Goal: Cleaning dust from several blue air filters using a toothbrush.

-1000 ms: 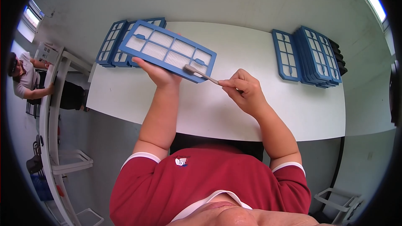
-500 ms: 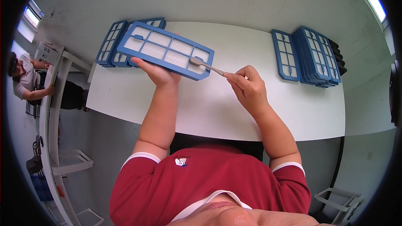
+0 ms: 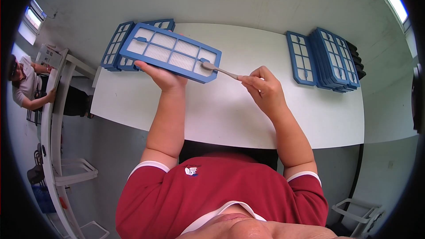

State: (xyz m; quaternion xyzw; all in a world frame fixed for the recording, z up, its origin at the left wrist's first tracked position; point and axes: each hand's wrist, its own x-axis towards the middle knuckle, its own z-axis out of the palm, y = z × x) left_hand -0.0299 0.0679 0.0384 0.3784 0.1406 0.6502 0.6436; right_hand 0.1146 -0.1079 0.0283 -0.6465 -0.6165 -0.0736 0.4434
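Observation:
My left hand (image 3: pixel 164 77) supports a blue-framed air filter (image 3: pixel 173 49) from below, tilted above the table. Its white pleated panels face up, split by blue ribs. In my right hand (image 3: pixel 264 89) a grey-brown toothbrush (image 3: pixel 225 71) is pinched by the end of its handle. The brush head rests on the filter near its right end, beside a small blue tab; its bristles are hidden from view.
Filters of the same kind lie in a pile (image 3: pixel 117 46) at the table's far left, partly behind the held one. More are stacked (image 3: pixel 334 59) at the far right, near dark objects (image 3: pixel 356 59). Another person (image 3: pixel 33 79) stands left by a white frame (image 3: pixel 57 106).
The filter and my left hand have shifted slightly left. On the filter the brush head has moved a little toward the right end. My right hand has scarcely moved.

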